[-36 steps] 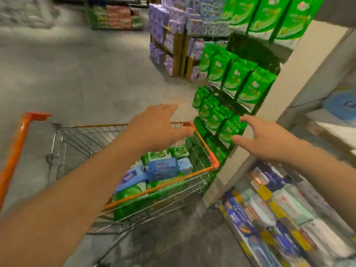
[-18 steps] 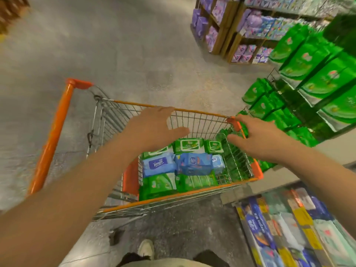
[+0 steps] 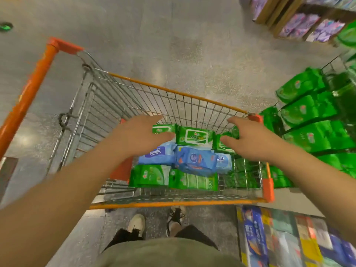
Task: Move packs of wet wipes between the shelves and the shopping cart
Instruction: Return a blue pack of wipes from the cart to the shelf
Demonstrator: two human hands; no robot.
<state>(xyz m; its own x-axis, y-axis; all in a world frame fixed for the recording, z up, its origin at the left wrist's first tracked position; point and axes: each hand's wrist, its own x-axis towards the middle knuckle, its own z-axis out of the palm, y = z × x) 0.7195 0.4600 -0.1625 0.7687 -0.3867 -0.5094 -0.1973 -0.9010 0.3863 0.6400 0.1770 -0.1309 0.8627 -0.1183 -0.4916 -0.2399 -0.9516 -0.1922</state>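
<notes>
A: Shoes at btm centre, two of them, pointing toward the cart; dark trouser legs and an olive top are showing below. What's lying beside the feet?

B: Packs on a low shelf at btm right, blue, yellow & teal, too blurred to read. Both bare forearms are reaching forward from the lower corners.

A: And the cart?

B: Wire shopping cart w/ orange rim is standing just ahead of the feet, its orange handle bar running up the left side. Wet wipe packs are lying flat in the basket: green packs nearest, then a pale blue pack and a darker blue pack lying across the middle, then a green pack w/ white lid farthest.

A: Hands?

B: Left hand is hovering over the left of the pile, fingers stretched & slightly apart, gripping nothing. Right hand is hovering over the right side, near the far orange corner, fingers spread & a bit curled, also gripping nothing. Can't tell if either is touching a pack.

A: Beyond that?

B: Green bagged goods are stacked on racks right of the cart; purple packs are sitting on wooden shelves at top right. Grey speckled floor is filling the rest.
</notes>
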